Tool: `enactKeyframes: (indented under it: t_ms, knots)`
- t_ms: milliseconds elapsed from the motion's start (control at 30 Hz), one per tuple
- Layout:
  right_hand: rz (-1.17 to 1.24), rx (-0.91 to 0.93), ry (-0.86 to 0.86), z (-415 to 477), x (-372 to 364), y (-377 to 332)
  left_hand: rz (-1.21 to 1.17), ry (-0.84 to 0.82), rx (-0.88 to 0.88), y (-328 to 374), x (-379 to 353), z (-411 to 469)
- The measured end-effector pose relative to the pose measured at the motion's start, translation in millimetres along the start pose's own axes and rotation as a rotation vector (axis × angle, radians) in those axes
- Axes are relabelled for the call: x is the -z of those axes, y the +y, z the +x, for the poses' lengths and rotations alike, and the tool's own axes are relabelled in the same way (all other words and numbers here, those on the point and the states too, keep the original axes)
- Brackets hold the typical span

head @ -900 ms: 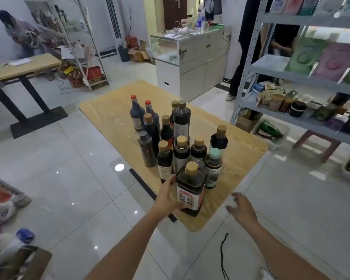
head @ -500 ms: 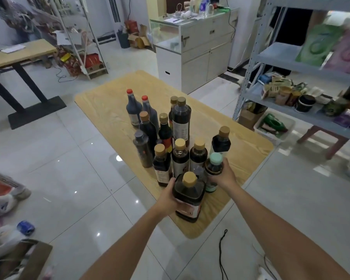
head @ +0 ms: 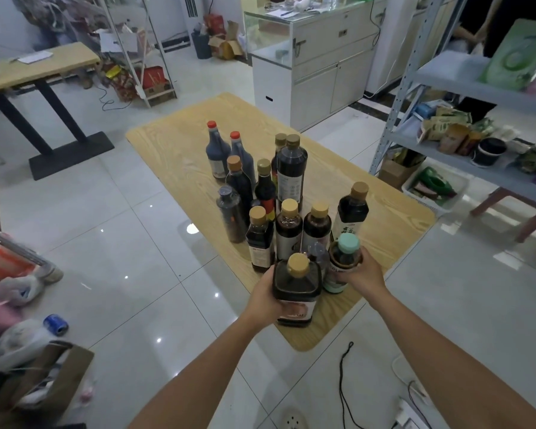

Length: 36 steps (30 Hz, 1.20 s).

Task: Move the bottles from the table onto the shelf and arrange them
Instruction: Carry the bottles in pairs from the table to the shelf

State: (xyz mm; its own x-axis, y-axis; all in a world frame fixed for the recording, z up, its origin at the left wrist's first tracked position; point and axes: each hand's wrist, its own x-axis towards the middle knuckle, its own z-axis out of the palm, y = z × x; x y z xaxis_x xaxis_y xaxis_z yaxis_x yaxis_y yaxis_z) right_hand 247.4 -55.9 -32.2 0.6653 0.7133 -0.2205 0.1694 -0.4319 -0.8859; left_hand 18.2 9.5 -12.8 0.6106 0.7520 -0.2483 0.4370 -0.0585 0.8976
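The grey metal shelf [head: 446,78] stands at the right and holds packets, a black tub and other small goods; a white basket [head: 433,187] under it contains green packages. The wooden bench [head: 174,150] in the middle carries a group of bottles [head: 260,193], all upright and filled with dark liquid, most with tan caps, two at the far side with red caps. The left hand [head: 265,300] is grasping the wide square bottle [head: 296,289] at the near end of the bench; it has a tan cap and dark content. The right hand [head: 361,274] is closed around the small bottle with the mint-green cap [head: 342,261], just beside the square one.
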Motion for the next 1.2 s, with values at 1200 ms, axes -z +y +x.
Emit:
enactKeyframes:
  t_ms: [1200]
  knots:
    - [0.127, 0.862, -1.325, -398, -304, -364, -0.175, 1.498, -0.037, 17, 294, -546]
